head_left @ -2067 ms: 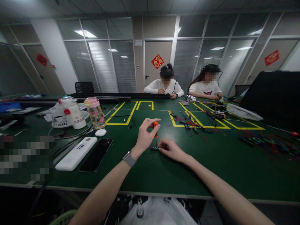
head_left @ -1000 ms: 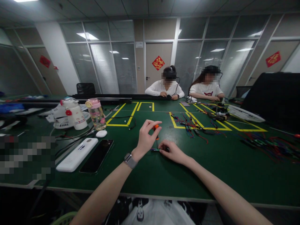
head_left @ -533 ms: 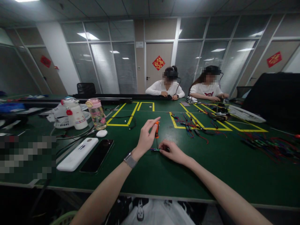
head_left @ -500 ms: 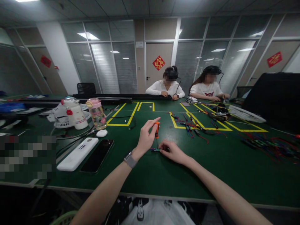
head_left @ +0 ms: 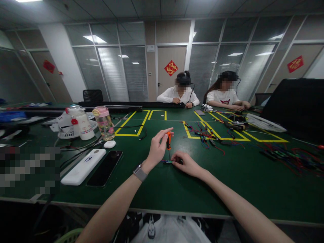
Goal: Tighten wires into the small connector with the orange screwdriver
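A small screwdriver (head_left: 168, 141) with an orange handle is held upright in the left hand (head_left: 157, 148), pinched between thumb and fingertips near the top of the handle, so that its thin shaft points straight down onto a small connector piece (head_left: 167, 161) lying on the green surface (head_left: 162, 189). The upright stance puts the tip squarely on the piece, and the light fingertip pinch suits a handle that is to be twirled. The right hand (head_left: 186, 162) is laid flat and low just beside the shaft, its fingertips closed on the connector piece to pin it against the surface; the piece is too small for its details to be made out. A watch (head_left: 139, 172) is worn on the left wrist.

To the left a black phone (head_left: 105, 167) and a white oblong case (head_left: 83, 166) are laid side by side, with a white oval object (head_left: 109, 144) just beyond them; no writing on the case can be read. Farther back a bottle with a pink lid (head_left: 103, 122) and a white bottle (head_left: 78, 121) are stood together. Bundles of red and dark wires (head_left: 205, 135) are spread across yellow-taped rectangles (head_left: 131, 126). Two people in white tops (head_left: 199, 96) are seated at the far side. A red diamond sign (head_left: 170, 67) with gold characters is fixed to the door; its characters are too small to be read
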The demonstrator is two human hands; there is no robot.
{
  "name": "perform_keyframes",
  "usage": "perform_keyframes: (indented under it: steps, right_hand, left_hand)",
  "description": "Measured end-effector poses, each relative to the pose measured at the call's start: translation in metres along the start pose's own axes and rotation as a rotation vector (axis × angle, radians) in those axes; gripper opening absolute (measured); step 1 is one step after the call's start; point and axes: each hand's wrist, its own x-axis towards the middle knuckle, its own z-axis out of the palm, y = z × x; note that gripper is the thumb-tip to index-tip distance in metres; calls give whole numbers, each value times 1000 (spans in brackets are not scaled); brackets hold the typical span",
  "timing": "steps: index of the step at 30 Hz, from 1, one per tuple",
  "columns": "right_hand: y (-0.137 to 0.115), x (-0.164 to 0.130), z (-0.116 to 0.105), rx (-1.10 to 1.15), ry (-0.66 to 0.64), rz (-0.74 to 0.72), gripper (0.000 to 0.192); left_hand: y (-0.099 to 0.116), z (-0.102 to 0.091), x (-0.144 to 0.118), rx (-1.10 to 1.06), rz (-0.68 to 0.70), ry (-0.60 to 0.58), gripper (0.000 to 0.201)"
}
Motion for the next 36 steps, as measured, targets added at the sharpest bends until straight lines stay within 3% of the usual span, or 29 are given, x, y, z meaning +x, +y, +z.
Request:
perform_keyframes:
  steps: [4,9,15,20,26,32,36]
  right_hand:
    - [-1,0,0,-11,-1,-2,10]
    - [0,1,1,-7,-4,2,10]
    - [1,1,1,-2,-3,-4,9]
    - [2,1,1,1,2,-3,10]
    - [1,1,0,7,-4,-6,9]
    - [0,1,0,2,-1,4,8]
    - [1,1,0,-4,-11,0,9]
  left_hand:
    - [1,0,1,45,18,10,31]
    - [4,1,0,277,100,176,16]
    - [4,3,-2,149,72,63,30]
    - [5,2,-2,278,137,150,18]
    - [6,3,-3,297,119,63,36]
    - [4,2,-2,336,124,186,20]
    - [4,1,0,303,65,152,31]
